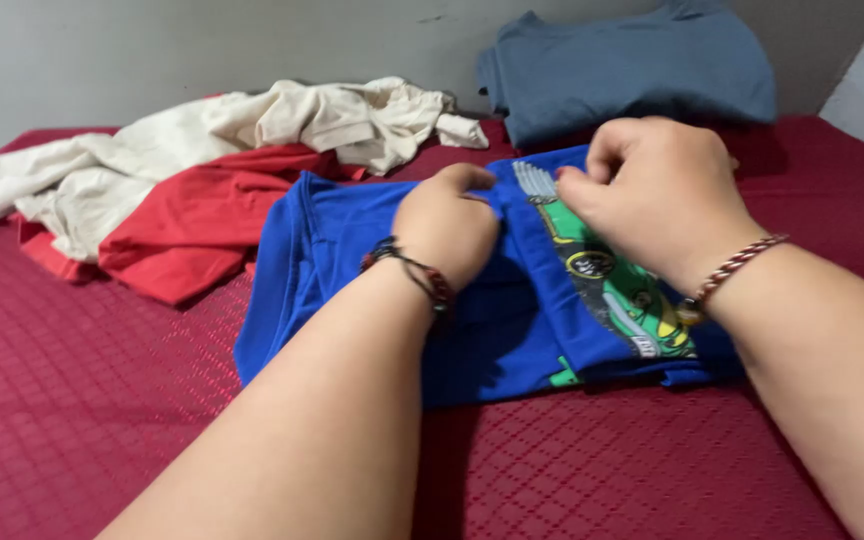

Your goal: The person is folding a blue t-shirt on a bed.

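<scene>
Spread beneath everything, the dark red quilted bedcover is carrying a bright blue cotton T-shirt with a green car print at its middle. I am pinching its upper fold with my left hand and my right hand, fingers clamped on cloth. Cream, red and grey-blue garments are lying behind.

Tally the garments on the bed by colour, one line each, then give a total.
Blue printed cotton shirt, gripped by left hand and right hand: 1
Red cloth garment: 1
Cream crumpled cloth garment: 1
Grey-blue folded shirt: 1
Total: 4 garments, all on the dark red quilted bedcover.
</scene>
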